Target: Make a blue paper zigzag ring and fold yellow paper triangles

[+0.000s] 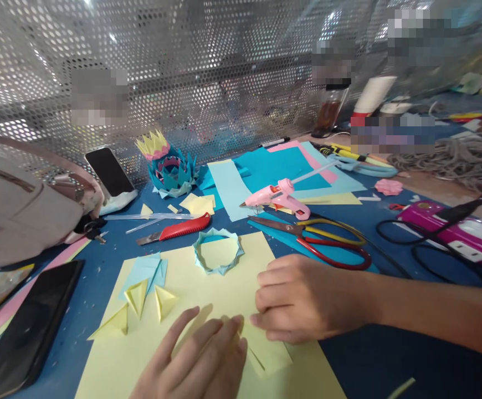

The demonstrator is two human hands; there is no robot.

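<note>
While three folded yellow triangles point(139, 307) already sit done by the pale blue paper ring point(218, 252), another's mid-fold: left hand point(201, 360) flat, fingers spread, and right hand point(303, 299) curled, both pressing a yellow paper piece point(266, 352) onto the big yellow sheet point(241, 277). Looks like plenty left to fold.

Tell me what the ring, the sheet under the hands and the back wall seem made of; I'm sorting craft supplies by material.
Ring: pale blue paper, matte, with sharp folded points and creases.
Sheet: thin pale yellow paper, matte, lying flat; the left hand and right hand press a fold in it.
Wall: probably perforated sheet metal, shiny, with rows of round holes and bright glints.
</note>
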